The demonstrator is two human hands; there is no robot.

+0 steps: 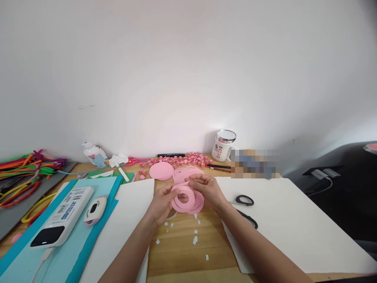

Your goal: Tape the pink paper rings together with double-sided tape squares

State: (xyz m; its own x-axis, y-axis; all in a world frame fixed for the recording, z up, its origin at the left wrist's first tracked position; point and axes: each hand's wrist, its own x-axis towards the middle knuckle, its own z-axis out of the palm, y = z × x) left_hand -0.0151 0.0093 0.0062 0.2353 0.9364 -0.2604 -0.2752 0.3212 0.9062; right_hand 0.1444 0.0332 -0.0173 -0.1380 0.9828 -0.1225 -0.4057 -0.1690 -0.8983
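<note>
You appear to be adjusting a flat pink paper ring [191, 197], left hand [161, 201] gripping its side, right hand [208, 190] pinching its top, which calls for gentle fingers next.

At the back of the table [176, 261], before the wall [188, 78], a bottle [94, 154] is at the left and a mug [222, 152] right of centre. Between them lies a marker pen [171, 155] — small pieces [176, 160] before it, paper discs [160, 170] nearer still. Paper rings [176, 204] are between the left hand [161, 203] and right hand [207, 189]. The right board [294, 224] bears the handles of scissors [252, 201]. Left of the left board [126, 220], a power bank [66, 214] lies on sheets [75, 251] — pipe cleaners [32, 167] farther left.
</note>
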